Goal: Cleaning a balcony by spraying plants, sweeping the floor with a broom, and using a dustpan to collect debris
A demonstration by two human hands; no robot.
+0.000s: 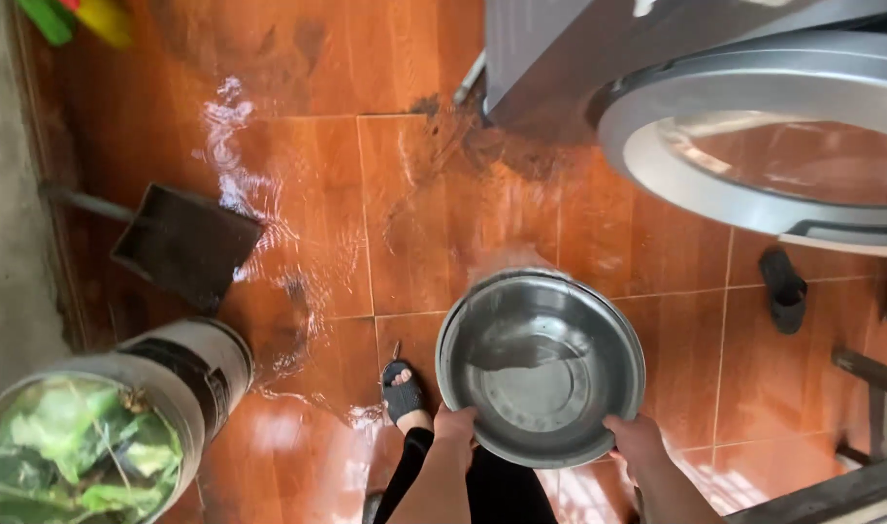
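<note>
Fingers of the left hand (455, 424) and right hand (635, 439) are clenched on the near rim of a steel basin (541, 364), held tilted above the wet orange tiled floor (298, 175). A sandalled foot (403, 391) stands just left of it. A bucket of green leaves (94, 442) sits by the floor's left edge, and a washing machine door (764, 146) hangs open at far right.

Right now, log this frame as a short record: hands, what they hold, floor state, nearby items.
left hand: grips near rim of steel basin
right hand: grips same rim
basin: tilted, looks empty
floor: orange tiles, wet, water running left
foot: in dark sandal beside basin
left: dustpan, bucket of green leaves
upper right: washing machine door, open
</note>
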